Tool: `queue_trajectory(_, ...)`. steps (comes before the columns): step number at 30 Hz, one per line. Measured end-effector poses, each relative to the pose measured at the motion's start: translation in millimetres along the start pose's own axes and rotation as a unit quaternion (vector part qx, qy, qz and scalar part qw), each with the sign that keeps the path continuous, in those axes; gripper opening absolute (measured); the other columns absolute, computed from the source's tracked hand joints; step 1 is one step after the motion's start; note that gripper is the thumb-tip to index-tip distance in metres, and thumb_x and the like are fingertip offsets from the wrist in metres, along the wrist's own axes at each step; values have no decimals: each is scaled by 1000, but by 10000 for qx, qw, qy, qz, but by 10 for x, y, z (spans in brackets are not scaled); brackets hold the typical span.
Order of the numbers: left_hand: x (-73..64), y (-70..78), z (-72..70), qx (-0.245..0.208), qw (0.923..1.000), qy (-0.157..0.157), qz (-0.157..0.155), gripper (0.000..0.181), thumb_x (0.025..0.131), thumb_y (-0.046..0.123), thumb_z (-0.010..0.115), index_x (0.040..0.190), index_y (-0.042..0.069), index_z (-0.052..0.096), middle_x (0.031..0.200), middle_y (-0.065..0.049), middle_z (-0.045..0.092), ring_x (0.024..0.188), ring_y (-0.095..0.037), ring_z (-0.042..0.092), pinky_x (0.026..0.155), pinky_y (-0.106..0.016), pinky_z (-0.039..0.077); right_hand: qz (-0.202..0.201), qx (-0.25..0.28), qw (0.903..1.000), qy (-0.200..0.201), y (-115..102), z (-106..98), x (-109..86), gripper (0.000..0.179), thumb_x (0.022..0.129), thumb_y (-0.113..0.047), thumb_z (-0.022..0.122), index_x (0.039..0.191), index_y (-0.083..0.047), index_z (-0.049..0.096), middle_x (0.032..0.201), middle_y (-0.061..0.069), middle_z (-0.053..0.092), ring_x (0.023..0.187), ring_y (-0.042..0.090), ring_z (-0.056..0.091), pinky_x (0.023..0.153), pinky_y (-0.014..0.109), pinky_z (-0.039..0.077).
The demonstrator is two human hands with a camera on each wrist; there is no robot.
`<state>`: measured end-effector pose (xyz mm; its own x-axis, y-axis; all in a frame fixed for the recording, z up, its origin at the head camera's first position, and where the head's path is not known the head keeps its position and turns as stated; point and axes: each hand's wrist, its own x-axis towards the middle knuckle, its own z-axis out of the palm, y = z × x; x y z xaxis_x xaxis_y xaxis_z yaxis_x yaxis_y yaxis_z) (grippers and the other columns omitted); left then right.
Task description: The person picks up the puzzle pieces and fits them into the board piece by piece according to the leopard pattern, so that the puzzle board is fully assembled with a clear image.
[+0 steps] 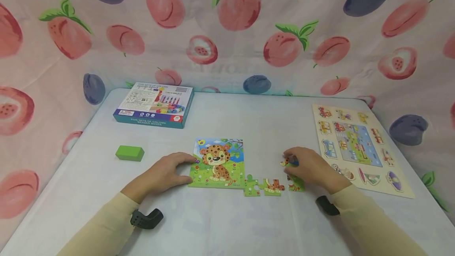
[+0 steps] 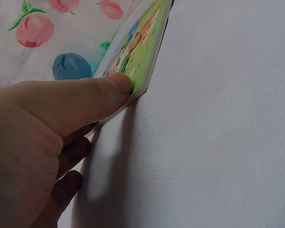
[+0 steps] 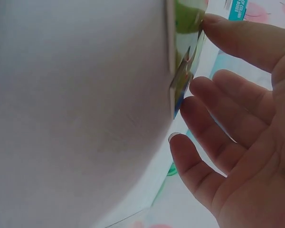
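A square leopard picture board [image 1: 232, 171] lies flat at the middle of the table. My left hand [image 1: 162, 175] is at its left edge, fingers and thumb apart; in the left wrist view the thumb [image 2: 111, 88] rests over the board's corner. To the board's right, a green puzzle piece [image 1: 249, 191] and a spotted puzzle piece [image 1: 272, 189] lie in a row. My right hand [image 1: 310, 168] pinches a blue and brown puzzle piece [image 1: 285, 162] between thumb and fingers, just above another green puzzle piece [image 1: 296, 185]. The hand partly hides both.
Beyond the right hand lies a large vehicle picture board [image 1: 327, 119]. A boxed bead set [image 1: 153, 106] sits at the back left, with a green block [image 1: 130, 153] in front of it. Fruit-print cloth [image 1: 227, 50] hangs behind the white table [image 1: 213, 224].
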<state>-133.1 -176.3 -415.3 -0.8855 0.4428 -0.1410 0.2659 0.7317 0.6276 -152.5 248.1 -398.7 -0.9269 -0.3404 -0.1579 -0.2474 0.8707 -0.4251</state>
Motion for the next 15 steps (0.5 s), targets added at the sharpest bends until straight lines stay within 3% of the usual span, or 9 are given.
queue_trajectory(15, -8, -5, 4, 68, 9999, 43, 82, 54, 85, 21, 81, 135, 14, 62, 141, -9, 56, 136, -34, 45, 111, -54, 38, 231, -149, 9996, -74, 69, -38, -39, 50, 88, -25, 77, 128, 0, 62, 122, 14, 66, 114, 35, 60, 99, 56, 47)
